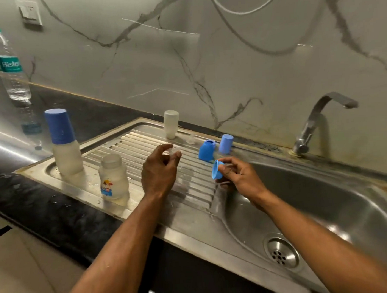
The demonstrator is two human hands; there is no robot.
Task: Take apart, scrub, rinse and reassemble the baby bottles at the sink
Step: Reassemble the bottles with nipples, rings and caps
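Observation:
My right hand [239, 177] grips a blue screw ring [218, 170] over the left rim of the sink basin [325, 206]. Over the ribbed drainboard [121, 150], my left hand [160, 170] hovers with curled fingers and seems to pinch a small clear teat [173, 150] between thumb and forefinger. On the drainboard stand a tall frosted bottle with a blue cap [65, 148], a short open bottle with a cartoon print [113, 179] and a white bottle [171, 125] at the back. A second blue ring [207, 151], a blue cap [226, 143] and another clear teat [191, 139] lie near the basin.
A steel tap [316, 122] rises behind the basin at the right, its spout pointing right. The drain [281, 253] sits low in the basin. A clear plastic water bottle [9, 66] stands on the dark counter at the far left, below a wall switch [29, 11].

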